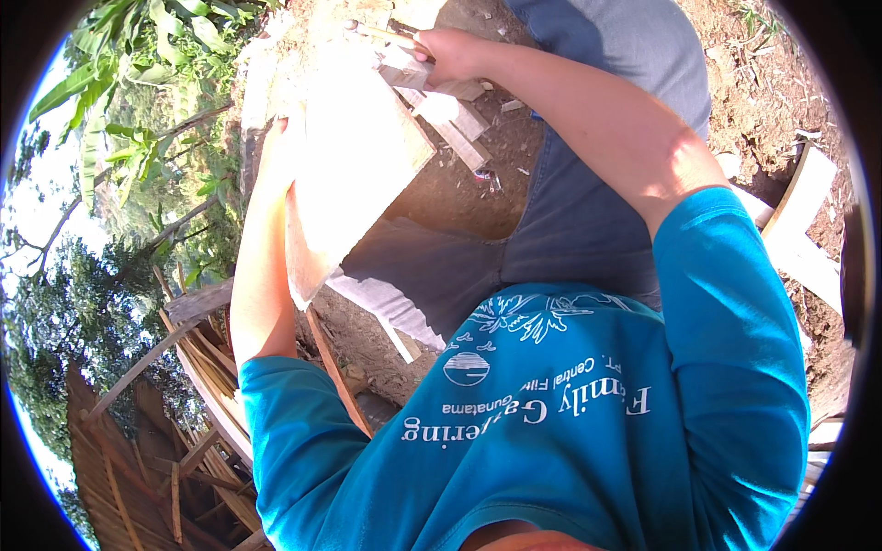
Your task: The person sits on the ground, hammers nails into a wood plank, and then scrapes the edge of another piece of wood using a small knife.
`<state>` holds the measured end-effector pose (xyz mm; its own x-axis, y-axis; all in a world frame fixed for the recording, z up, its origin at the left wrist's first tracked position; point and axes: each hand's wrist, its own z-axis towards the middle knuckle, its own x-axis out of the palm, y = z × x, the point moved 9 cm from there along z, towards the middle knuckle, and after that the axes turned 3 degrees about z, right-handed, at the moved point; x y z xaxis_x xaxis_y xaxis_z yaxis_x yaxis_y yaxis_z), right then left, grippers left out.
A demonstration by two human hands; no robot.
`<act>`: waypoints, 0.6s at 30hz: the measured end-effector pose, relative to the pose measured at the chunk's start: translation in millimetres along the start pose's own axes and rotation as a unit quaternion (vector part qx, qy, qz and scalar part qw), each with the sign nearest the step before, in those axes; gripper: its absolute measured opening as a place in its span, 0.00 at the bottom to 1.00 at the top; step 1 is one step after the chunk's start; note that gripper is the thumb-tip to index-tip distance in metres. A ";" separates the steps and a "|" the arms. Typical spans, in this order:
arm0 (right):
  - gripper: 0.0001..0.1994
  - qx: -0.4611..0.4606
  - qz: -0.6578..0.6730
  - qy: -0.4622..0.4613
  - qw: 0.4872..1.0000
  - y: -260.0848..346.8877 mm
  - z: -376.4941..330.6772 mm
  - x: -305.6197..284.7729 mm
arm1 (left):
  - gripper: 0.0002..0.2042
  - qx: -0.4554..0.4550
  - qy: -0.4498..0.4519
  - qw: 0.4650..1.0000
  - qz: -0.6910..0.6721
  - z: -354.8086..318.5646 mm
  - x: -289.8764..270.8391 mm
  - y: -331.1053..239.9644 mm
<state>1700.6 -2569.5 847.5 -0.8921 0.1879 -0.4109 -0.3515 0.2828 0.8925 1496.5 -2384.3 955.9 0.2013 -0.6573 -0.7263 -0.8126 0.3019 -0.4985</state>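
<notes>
A large pale wooden board (354, 184) slants up in front of me, its face bleached out by sunlight. My left hand (283, 133) is at the board's left edge; glare hides its fingers, so their grip cannot be made out. Beyond the board's far right corner, my right hand (446, 55) is closed around a slim wooden handle (386, 37) that points left and ends in a small rounded tip. I cannot tell what tool it belongs to. Small wood blocks (455, 119) lie under and beside the board, just below my right hand.
My legs in grey trousers (588, 193) are bent around the work spot on bare soil (459, 197). Split timber and slats (197, 376) are piled at the lower left, with green plants (138, 101) behind. Pale offcuts (808, 220) lie at the right.
</notes>
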 end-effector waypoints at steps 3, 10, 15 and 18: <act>0.24 0.011 -0.006 0.005 1.000 6.0 -8.7 -5.0 | 0.37 -0.016 -0.011 0.999 0.030 -0.3 -2.9 -2.5; 0.17 -0.047 0.066 -0.148 0.986 11.0 -35.4 -85.1 | 0.31 0.018 -0.009 0.997 0.081 2.6 -5.0 -32.8; 0.07 0.035 0.109 -0.099 0.988 130.4 -105.8 -143.1 | 0.29 0.039 0.041 0.996 -0.065 -31.9 9.5 -43.4; 0.11 -0.091 0.075 -0.161 0.980 113.3 -112.7 -148.6 | 0.28 0.042 0.072 0.996 -0.006 -28.8 16.8 -48.7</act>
<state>1761.4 -2671.3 1030.6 -0.8125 0.5095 -0.2832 -0.2931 0.0628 0.9540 1523.7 -2430.0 981.6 0.1247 -0.7521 -0.6472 -0.7602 0.3467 -0.5494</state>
